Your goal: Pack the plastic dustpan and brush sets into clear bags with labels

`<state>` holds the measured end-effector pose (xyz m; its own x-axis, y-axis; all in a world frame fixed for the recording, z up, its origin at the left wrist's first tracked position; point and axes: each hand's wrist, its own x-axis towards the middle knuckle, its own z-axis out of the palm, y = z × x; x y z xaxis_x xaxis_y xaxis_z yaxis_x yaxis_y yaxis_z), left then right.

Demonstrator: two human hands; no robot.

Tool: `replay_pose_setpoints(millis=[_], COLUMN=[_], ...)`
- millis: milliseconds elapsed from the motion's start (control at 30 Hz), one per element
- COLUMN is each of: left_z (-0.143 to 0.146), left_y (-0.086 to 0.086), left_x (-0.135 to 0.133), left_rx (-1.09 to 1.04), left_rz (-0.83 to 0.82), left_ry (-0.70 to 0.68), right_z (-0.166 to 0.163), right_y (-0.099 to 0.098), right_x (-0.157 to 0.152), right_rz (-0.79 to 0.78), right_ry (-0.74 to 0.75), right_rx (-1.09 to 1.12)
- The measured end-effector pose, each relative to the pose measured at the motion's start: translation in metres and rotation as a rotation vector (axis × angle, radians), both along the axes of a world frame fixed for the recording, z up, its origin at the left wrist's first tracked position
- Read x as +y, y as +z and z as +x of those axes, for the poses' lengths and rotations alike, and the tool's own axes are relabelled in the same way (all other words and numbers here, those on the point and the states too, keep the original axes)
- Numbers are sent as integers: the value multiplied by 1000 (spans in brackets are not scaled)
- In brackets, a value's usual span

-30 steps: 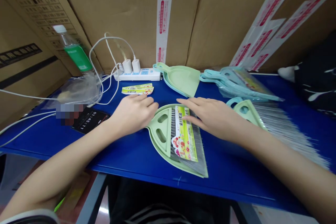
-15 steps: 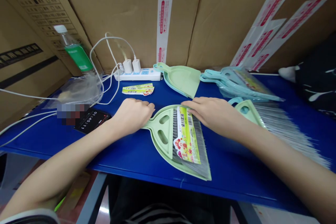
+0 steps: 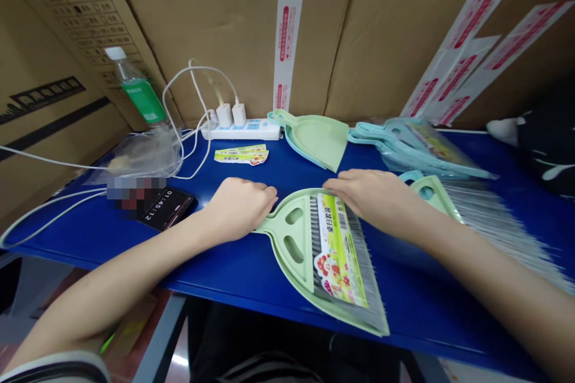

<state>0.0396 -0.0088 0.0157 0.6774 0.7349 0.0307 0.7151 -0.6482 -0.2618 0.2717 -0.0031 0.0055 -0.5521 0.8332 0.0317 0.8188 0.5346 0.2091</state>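
A pale green dustpan (image 3: 287,238) lies flat on the blue table (image 3: 233,257) in front of me, with a grey-bristled brush and a yellow-green paper label (image 3: 339,251) on it. My left hand (image 3: 240,206) is curled over the dustpan's handle end, fingers closed on it. At the pan's far rim, by the top of the label, rests my right hand (image 3: 375,194) with its fingers bent on the edge.
More green and blue dustpans (image 3: 317,139) lie behind, a wrapped stack of blue sets (image 3: 417,143) and a green brush (image 3: 476,209) at right. Spare labels (image 3: 240,156), a power strip (image 3: 242,128), cables, a bottle (image 3: 139,96), a plastic bag and a timer (image 3: 164,208) at left. Cardboard boxes wall the back.
The dustpan with brush and label has turned and slid towards the table's near right edge. My right hand drew back from the label to the pan's far rim; my left hand closed on the handle.
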Motion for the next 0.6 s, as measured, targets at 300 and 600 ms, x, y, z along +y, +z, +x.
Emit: replay_pose_setpoints(millis=[300,600], left_z=[-30,-60], left_y=[27,33], left_x=[23,44], left_rx=[128,128], left_rz=[239,147], left_ry=[614,844], right_z=[-5,-7], right_y=[4,10], right_x=[-3,-6], right_rz=[-87,-123], right_ry=[-70,-100], right_rx=[-49,-47])
